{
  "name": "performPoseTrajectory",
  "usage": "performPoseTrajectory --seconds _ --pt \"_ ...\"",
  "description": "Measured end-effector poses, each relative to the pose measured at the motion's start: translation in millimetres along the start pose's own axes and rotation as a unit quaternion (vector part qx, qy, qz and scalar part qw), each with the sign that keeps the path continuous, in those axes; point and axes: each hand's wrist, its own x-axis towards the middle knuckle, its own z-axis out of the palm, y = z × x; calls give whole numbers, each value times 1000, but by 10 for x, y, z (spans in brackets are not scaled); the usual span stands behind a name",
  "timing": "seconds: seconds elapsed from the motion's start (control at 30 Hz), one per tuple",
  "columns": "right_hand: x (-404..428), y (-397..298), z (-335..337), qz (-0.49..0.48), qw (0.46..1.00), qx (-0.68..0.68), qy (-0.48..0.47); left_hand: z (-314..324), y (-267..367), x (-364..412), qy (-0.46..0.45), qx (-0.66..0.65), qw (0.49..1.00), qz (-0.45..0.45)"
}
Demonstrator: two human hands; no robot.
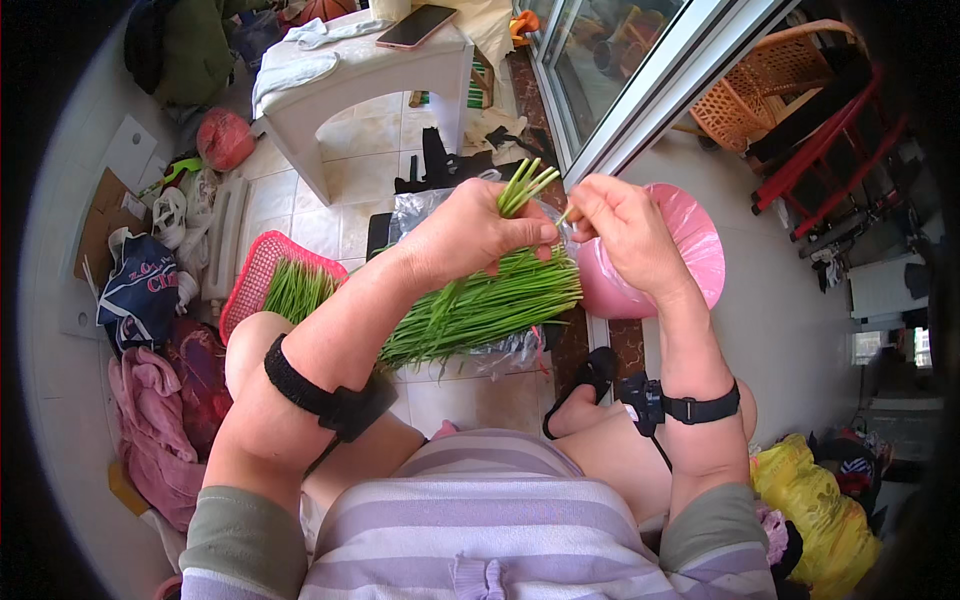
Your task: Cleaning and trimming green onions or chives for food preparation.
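Observation:
My left hand (pixel 491 225) is closed around a small bunch of green chives (pixel 517 191), with their pale stem ends pointing up and away from me. Close beside it, my right hand (pixel 619 232) pinches a thin pale piece of stem (pixel 564 216) between thumb and fingertips. Below both hands a large pile of long green chives (pixel 487 300) lies on a clear plastic sheet (pixel 420 208) on the floor. Under my right hand stands a pink bin (pixel 611 289) lined with a thin pink bag. A red plastic basket (pixel 247 274) on the left holds more chives.
A white stool (pixel 360 67) ahead carries cloths and a phone (pixel 416 26). A sliding glass door frame (pixel 652 82) runs along the right, with a wicker chair (pixel 780 75) beyond. Bags and a pink cloth (pixel 154 435) line the left wall; a yellow bag (pixel 814 517) lies lower right.

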Motion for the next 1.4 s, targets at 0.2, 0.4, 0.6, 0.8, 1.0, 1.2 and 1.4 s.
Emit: performPoseTrajectory --seconds 0.2,0.4,0.6,0.8,1.0,1.2,1.4 --pt "41 95 -51 31 996 82 35 -15 -14 -16 -4 -3 1000 2" --pt "-8 55 -20 21 991 126 -39 15 6 -8 -14 -12 1000 8" --pt "-25 0 81 31 997 61 -22 26 -38 -2 -7 5 1000 17" --pt "-2 92 80 15 995 27 91 20 9 -10 -1 25 1000 6" --pt "16 33 39 34 991 109 66 17 2 -17 13 17 1000 7" --pt "-22 45 79 35 992 117 -39 27 44 -19 -4 29 1000 -4" --pt "54 147 9 10 985 145 89 -3 5 -5 1 32 999 5"
